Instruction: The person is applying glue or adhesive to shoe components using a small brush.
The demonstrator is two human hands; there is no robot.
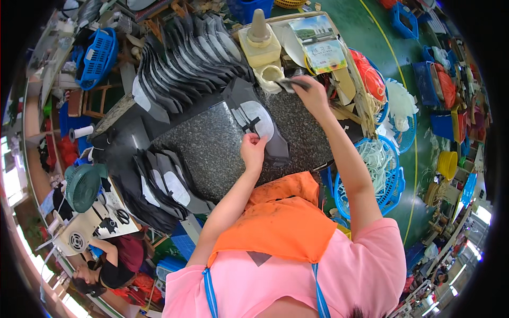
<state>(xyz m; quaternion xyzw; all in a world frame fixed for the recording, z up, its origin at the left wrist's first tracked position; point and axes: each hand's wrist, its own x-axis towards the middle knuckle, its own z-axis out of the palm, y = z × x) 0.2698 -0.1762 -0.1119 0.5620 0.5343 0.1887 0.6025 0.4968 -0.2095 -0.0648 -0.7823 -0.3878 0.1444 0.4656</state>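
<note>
A dark grey cut piece (pixel 278 143) with a white oval patch (pixel 261 121) lies on the speckled black worktop (pixel 204 140) in front of me. My left hand (pixel 253 151) rests at the patch's near edge with its fingertips pinched together. Just beyond those fingertips is a small black strip (pixel 249 126); whether they grip it is hidden. My right hand (pixel 312 96) is closed on a dark, flat tool (pixel 295 82), its tip by the mouth of a cream-crusted pot (pixel 269 75).
Many similar grey pieces (pixel 188 55) overlap in a row at the back left, and a smaller stack (pixel 167 180) sits near left. A crusted block with a cone (pixel 259 29) and a booklet (pixel 321 45) stand behind. Blue baskets (pixel 395 183) flank the right; another person (pixel 114 265) sits lower left.
</note>
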